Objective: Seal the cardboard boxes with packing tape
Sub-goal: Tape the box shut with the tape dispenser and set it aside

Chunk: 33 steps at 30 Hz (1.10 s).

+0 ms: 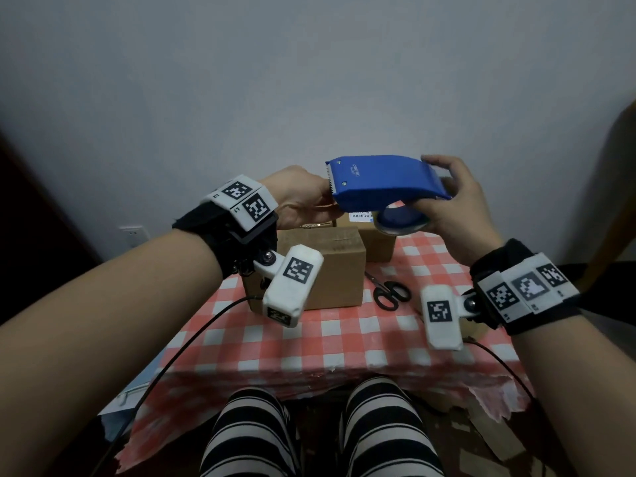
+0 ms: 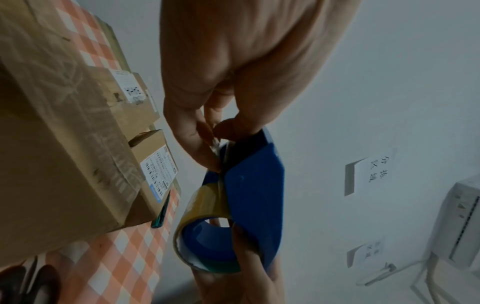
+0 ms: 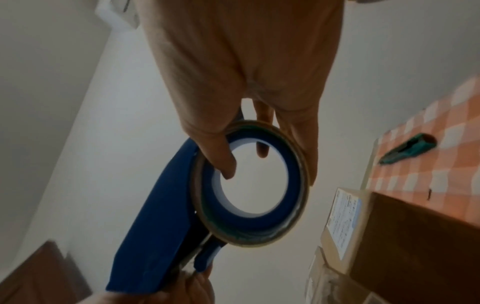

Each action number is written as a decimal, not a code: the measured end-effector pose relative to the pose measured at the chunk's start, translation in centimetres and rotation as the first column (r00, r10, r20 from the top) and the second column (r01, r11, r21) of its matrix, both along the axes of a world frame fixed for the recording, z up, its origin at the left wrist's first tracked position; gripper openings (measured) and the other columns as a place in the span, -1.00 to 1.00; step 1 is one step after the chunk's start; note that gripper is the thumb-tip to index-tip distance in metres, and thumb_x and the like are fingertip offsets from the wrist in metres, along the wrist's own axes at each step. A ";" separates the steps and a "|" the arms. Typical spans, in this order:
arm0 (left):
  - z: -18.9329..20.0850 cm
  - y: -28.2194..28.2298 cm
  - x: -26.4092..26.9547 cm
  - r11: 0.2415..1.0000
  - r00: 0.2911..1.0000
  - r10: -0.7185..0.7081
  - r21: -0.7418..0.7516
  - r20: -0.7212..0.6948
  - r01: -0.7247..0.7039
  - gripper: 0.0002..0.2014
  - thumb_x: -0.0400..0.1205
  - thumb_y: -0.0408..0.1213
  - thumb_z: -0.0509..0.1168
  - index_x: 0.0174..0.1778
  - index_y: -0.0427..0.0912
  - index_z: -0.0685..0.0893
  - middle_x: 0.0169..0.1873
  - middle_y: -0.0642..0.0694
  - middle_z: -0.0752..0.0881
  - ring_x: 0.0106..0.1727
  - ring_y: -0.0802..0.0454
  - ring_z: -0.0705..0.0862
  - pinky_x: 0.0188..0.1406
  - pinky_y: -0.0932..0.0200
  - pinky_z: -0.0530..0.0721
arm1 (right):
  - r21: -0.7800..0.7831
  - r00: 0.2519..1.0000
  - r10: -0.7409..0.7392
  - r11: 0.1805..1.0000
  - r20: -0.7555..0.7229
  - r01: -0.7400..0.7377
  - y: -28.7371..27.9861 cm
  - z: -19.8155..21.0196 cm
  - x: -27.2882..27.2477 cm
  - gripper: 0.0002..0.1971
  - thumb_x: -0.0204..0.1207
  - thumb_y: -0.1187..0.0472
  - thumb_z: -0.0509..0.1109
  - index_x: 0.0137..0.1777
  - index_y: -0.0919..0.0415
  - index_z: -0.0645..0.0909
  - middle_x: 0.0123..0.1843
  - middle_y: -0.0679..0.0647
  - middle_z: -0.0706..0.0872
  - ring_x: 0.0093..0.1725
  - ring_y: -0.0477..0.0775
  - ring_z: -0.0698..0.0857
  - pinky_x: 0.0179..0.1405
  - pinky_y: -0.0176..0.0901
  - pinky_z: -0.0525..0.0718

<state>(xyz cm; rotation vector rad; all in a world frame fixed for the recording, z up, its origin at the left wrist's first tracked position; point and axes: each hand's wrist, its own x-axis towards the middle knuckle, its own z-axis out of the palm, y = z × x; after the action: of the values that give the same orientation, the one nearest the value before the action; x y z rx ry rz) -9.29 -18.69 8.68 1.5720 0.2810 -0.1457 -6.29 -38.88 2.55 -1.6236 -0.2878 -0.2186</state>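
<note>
Probably a home: checkered tablecloth (image 1: 309,342), wall socket (image 1: 133,235).

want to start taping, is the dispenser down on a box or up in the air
Up in the air: the right hand grips the blue dispenser above the boxes.

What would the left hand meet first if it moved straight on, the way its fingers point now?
The left hand already pinches the tape end at the blue tape dispenser; going on, it would probably meet the dispenser's toothed front edge first.
</note>
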 end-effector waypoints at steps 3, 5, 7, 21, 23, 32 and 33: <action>-0.4 0.2 0.2 0.999 1.000 -0.014 -0.042 -0.026 0.013 -0.87 0.67 -0.58 0.20 -0.11 -0.37 0.62 -0.16 -0.23 0.77 -0.09 -0.05 0.76 -0.16 0.07 0.81 | -0.135 0.997 0.053 0.990 0.060 -0.044 0.1 0.2 -0.2 -0.41 0.44 0.50 0.47 0.35 -0.08 0.50 0.08 -0.03 0.59 0.12 0.12 0.69 0.00 -0.04 0.80; -0.4 0.1 0.1 0.997 0.998 -0.053 -0.056 -0.044 0.050 -0.85 0.68 -0.58 0.17 -0.10 -0.36 0.63 -0.12 -0.22 0.77 -0.06 -0.05 0.75 -0.12 0.06 0.80 | -0.216 0.995 0.030 0.976 0.096 -0.009 0.1 0.4 -0.2 -0.47 0.43 0.47 0.49 0.30 0.00 0.50 0.01 -0.11 0.55 0.04 -0.02 0.66 -0.06 -0.11 0.79; -0.4 0.0 -0.1 0.995 0.995 -0.085 -0.062 -0.047 0.082 -0.82 0.69 -0.58 0.14 -0.12 -0.36 0.63 -0.18 -0.18 0.76 -0.13 -0.01 0.75 -0.13 0.10 0.78 | -0.286 0.991 0.023 0.958 0.130 0.015 0.2 0.4 0.0 -0.48 0.42 0.45 0.51 0.30 0.10 0.44 -0.04 -0.15 0.54 -0.06 -0.16 0.62 -0.20 -0.25 0.73; -0.5 0.0 0.3 0.995 0.994 -0.101 -0.017 -0.048 0.100 -0.71 0.64 -0.70 0.14 -0.28 -0.27 0.56 -0.38 -0.16 0.74 -0.21 0.01 0.71 -0.27 0.24 0.76 | -0.661 0.961 0.152 0.749 0.232 0.041 0.7 0.0 0.6 -0.32 0.35 0.23 0.55 0.46 -0.07 0.40 0.14 0.15 0.62 0.08 0.19 0.59 0.05 0.15 0.63; -0.6 0.0 0.3 0.995 0.994 -0.101 -0.019 -0.052 0.100 -0.74 0.61 -0.74 0.15 -0.20 -0.30 0.55 -0.30 -0.20 0.72 -0.21 -0.03 0.72 -0.34 0.23 0.78 | -0.653 0.952 0.203 0.757 0.228 -0.005 0.9 -0.1 0.6 -0.22 0.36 0.34 0.49 0.53 -0.19 0.32 0.18 0.17 0.60 0.09 0.17 0.58 0.07 0.15 0.63; -0.8 0.1 0.3 0.988 0.984 -0.153 -0.010 -0.093 0.153 -0.72 0.60 -0.77 0.11 -0.17 -0.34 0.60 -0.25 -0.12 0.74 -0.17 0.00 0.73 -0.26 0.19 0.78 | -0.688 0.951 0.163 0.723 0.262 0.066 0.9 0.3 0.7 -0.34 0.31 0.47 0.36 0.42 0.00 0.48 0.20 0.13 0.62 0.11 0.12 0.59 0.05 0.10 0.64; -0.8 0.1 0.3 0.988 0.983 -0.155 -0.018 -0.102 0.154 -0.71 0.60 -0.77 0.09 -0.15 -0.35 0.60 -0.22 -0.13 0.74 -0.17 0.00 0.74 -0.24 0.18 0.78 | -0.685 0.951 0.165 0.726 0.261 0.062 0.9 0.4 0.6 -0.39 0.32 0.46 0.36 0.39 0.05 0.51 0.19 0.13 0.63 0.10 0.11 0.59 0.03 0.03 0.60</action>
<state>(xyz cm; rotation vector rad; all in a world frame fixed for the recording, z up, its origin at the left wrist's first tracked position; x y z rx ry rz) -9.01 -18.62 7.92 1.5787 0.2383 -0.3495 -5.67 -37.96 2.95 -2.3253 -0.7232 -0.3494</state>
